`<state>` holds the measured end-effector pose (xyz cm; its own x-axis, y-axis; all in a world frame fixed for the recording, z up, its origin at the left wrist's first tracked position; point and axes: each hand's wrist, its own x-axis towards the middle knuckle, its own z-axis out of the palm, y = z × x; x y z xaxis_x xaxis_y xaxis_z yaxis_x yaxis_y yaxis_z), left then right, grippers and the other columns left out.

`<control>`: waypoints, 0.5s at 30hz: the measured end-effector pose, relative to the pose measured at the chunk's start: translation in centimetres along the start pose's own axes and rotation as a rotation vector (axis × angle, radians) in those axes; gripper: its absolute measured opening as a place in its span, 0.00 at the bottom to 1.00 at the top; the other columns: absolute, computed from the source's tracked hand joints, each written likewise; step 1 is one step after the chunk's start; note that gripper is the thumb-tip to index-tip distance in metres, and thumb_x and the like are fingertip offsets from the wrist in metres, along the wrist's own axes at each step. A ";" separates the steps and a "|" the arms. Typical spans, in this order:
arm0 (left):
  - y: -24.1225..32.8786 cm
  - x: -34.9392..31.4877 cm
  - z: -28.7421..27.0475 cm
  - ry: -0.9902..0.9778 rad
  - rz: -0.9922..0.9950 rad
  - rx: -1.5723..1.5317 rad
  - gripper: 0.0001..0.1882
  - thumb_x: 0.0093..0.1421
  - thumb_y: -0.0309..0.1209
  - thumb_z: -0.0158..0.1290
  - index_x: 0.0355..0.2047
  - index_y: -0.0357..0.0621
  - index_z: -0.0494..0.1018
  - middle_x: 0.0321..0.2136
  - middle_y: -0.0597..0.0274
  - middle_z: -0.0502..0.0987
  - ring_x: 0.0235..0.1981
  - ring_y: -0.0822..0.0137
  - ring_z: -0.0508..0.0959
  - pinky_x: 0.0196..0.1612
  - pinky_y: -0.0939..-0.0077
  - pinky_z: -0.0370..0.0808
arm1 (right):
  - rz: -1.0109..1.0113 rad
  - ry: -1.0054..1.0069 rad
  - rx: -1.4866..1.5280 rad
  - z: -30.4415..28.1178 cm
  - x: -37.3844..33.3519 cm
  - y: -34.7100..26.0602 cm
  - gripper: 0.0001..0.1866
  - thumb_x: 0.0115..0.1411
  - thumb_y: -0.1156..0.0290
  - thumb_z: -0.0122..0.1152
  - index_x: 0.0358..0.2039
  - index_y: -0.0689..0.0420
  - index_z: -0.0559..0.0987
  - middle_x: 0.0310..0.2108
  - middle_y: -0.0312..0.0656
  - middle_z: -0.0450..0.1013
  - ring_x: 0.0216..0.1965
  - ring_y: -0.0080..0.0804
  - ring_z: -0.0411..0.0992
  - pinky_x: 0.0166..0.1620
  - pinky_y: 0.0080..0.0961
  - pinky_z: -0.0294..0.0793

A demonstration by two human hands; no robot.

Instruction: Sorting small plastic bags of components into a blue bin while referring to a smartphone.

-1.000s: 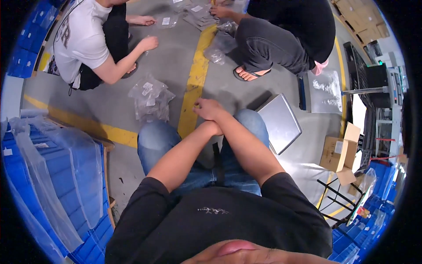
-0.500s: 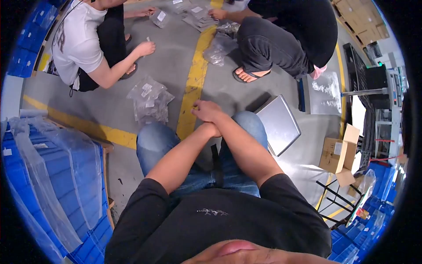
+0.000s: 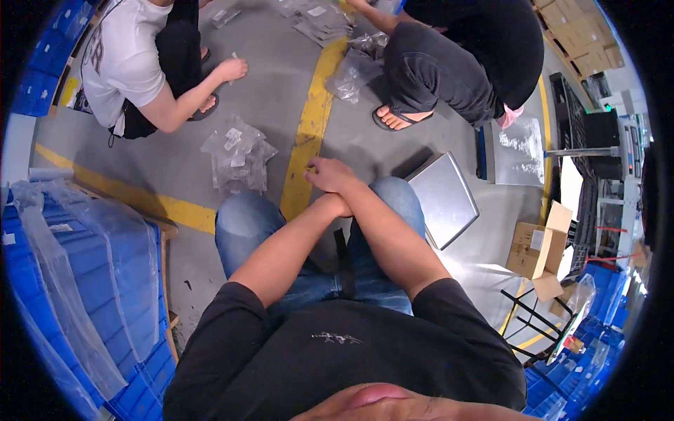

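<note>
My forearms cross over my bent knees. My right hand (image 3: 328, 175) hangs loosely past my left wrist, fingers slightly apart, with nothing visible in it. Beneath the right wrist only a bit of my left hand (image 3: 341, 205) shows, and its fingers are hidden. On the floor just beyond my left knee lies a loose pile of clear plastic bags (image 3: 237, 156) with white labels. To the right of my right knee stands a silver metal-topped box (image 3: 444, 200).
A person in white (image 3: 133, 63) squats at the far left, another in black (image 3: 470, 56) at the far right. More bags (image 3: 319, 21) lie between them. Wrapped blue crates (image 3: 84, 274) stand at left. An opened cardboard box (image 3: 530, 249) and a black metal frame (image 3: 526, 319) are at right.
My arms keep their crossed pose. The person in white has let go of a labelled bag, which lies on the floor. The other person's hand has moved away from the far bags.
</note>
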<state>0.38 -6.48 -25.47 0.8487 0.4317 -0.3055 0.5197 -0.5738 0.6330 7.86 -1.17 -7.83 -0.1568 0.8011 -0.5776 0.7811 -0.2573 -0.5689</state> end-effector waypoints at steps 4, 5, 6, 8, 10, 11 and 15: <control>1.4 -0.2 -0.7 -0.020 0.011 -0.023 0.25 0.63 0.47 0.46 0.54 0.45 0.71 0.58 0.51 0.67 0.61 0.54 0.63 0.65 0.59 0.53 | 0.007 0.033 0.020 0.4 0.4 1.4 0.27 0.59 0.50 0.55 0.54 0.52 0.75 0.50 0.53 0.74 0.51 0.50 0.73 0.54 0.42 0.71; 1.8 -0.3 -1.0 -0.025 0.013 -0.029 0.25 0.63 0.46 0.46 0.54 0.45 0.71 0.58 0.51 0.67 0.61 0.54 0.63 0.65 0.59 0.53 | 0.009 0.032 0.020 0.4 0.5 2.0 0.27 0.59 0.50 0.55 0.54 0.52 0.75 0.50 0.53 0.74 0.51 0.50 0.73 0.54 0.42 0.71; 1.9 -0.8 -1.4 -0.022 0.000 -0.034 0.24 0.63 0.46 0.46 0.54 0.45 0.71 0.58 0.51 0.67 0.61 0.54 0.63 0.65 0.59 0.54 | 0.003 0.026 0.028 0.4 0.6 1.8 0.27 0.59 0.50 0.55 0.54 0.53 0.74 0.49 0.53 0.74 0.51 0.50 0.73 0.54 0.42 0.71; 2.5 -0.9 -2.0 -0.020 -0.020 -0.044 0.24 0.63 0.46 0.46 0.54 0.46 0.71 0.58 0.51 0.67 0.61 0.54 0.63 0.65 0.59 0.54 | -0.009 0.014 0.033 0.5 0.5 1.5 0.28 0.59 0.50 0.55 0.55 0.53 0.74 0.48 0.53 0.75 0.50 0.50 0.73 0.54 0.42 0.71; 3.0 -0.8 -2.6 -0.020 -0.031 -0.054 0.24 0.63 0.46 0.46 0.54 0.46 0.71 0.58 0.51 0.67 0.61 0.54 0.63 0.65 0.59 0.54 | -0.014 0.047 0.005 0.6 0.4 1.1 0.28 0.59 0.50 0.56 0.54 0.54 0.74 0.48 0.53 0.75 0.50 0.51 0.73 0.54 0.42 0.71; 3.3 -0.8 -2.8 -0.023 -0.032 -0.058 0.24 0.63 0.46 0.46 0.54 0.46 0.71 0.58 0.51 0.67 0.61 0.54 0.63 0.65 0.59 0.54 | -0.015 0.045 0.004 0.7 0.5 1.3 0.28 0.59 0.50 0.56 0.54 0.54 0.74 0.48 0.53 0.75 0.50 0.51 0.73 0.54 0.42 0.71; 4.4 -0.9 -3.9 -0.035 -0.028 -0.075 0.24 0.63 0.46 0.46 0.53 0.46 0.71 0.58 0.51 0.68 0.61 0.54 0.63 0.65 0.59 0.54 | 0.012 0.062 -0.012 1.0 0.8 1.8 0.26 0.57 0.51 0.56 0.52 0.51 0.76 0.46 0.48 0.77 0.48 0.47 0.75 0.51 0.40 0.73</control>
<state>1.58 -6.65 -19.61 0.8373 0.4220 -0.3477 0.5359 -0.5072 0.6749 8.55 -1.48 -9.88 -0.1101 0.8303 -0.5464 0.7899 -0.2606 -0.5552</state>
